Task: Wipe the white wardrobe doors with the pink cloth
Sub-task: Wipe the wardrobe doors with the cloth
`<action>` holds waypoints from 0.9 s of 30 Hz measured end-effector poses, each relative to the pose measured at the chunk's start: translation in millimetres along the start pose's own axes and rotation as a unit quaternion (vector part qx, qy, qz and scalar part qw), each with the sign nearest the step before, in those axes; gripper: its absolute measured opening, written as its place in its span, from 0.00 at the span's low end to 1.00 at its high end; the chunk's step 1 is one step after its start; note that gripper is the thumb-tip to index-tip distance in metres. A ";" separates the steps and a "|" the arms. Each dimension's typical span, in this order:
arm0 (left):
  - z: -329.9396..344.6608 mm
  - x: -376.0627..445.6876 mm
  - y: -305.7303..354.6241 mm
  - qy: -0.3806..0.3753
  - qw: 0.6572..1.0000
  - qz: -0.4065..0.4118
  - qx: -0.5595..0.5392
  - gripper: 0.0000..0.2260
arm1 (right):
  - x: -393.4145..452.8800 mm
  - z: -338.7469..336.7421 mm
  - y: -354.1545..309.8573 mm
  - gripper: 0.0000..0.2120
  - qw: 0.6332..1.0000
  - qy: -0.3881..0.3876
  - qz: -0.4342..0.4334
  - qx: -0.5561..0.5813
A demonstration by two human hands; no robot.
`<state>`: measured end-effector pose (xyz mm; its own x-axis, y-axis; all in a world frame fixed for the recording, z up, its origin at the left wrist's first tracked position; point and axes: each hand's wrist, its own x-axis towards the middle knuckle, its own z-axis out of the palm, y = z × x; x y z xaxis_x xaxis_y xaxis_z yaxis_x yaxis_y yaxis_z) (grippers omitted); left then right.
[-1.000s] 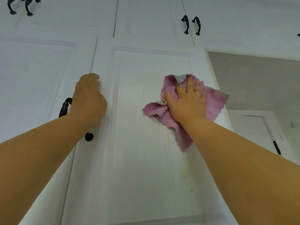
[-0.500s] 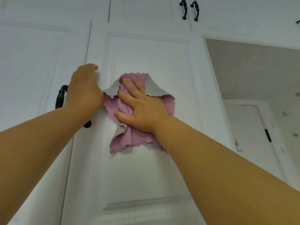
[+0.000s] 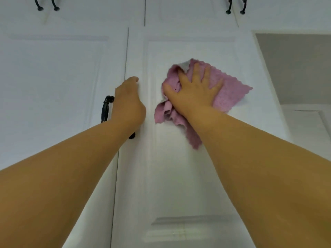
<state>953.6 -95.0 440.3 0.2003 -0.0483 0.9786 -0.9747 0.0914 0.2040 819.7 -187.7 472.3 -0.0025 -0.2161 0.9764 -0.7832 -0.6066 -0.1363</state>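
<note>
- Cloth (image 3: pixel 227 90) is pressed flat on the door (image 3: pixel 179 176) panel under the right hand (image 3: pixel 195 93), bunched at the thumb side and trailing below the wrist.
- Even pressure is best kept through the palm, with overlapping strokes; the bunched folds could be smoothed so more fabric meets the panel.
- Right hand: fingers spread, straight, pointing up; forearm raised.
- Left hand (image 3: pixel 129 104): rested against the door edge beside the handle (image 3: pixel 105 109), fingers apparently straight, gripping nothing visible.

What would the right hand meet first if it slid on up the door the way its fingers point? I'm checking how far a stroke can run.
The right hand would likely first meet the raised top moulding of the door panel; the black handles sit higher on the upper cabinets.
</note>
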 end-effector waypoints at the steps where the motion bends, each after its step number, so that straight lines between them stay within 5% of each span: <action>1: -1.9 -0.6 -0.9 -0.002 1.000 0.002 -0.009 0.29 | -3.7 3.5 -15.6 0.35 0.999 0.002 -0.032 -0.005; 7: -1.5 -5.4 -0.2 0.019 0.998 0.001 -0.058 0.25 | -49.8 18.8 -21.0 0.30 0.978 -0.006 -0.199 0.064; 16: 2.4 -4.8 -1.0 0.031 0.998 0.041 0.021 0.20 | -63.5 12.1 26.3 0.36 0.986 -0.033 -0.150 0.063; 27: 4.2 -5.9 -7.9 -0.028 0.989 0.070 0.123 0.22 | -22.1 -8.4 133.4 0.42 0.996 0.055 -0.049 0.040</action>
<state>959.7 -99.6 432.8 0.0617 -0.1086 0.9922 -0.9886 -0.1436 0.0457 710.1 -257.4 434.0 -0.0011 -0.0701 0.9975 -0.7309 -0.6807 -0.0486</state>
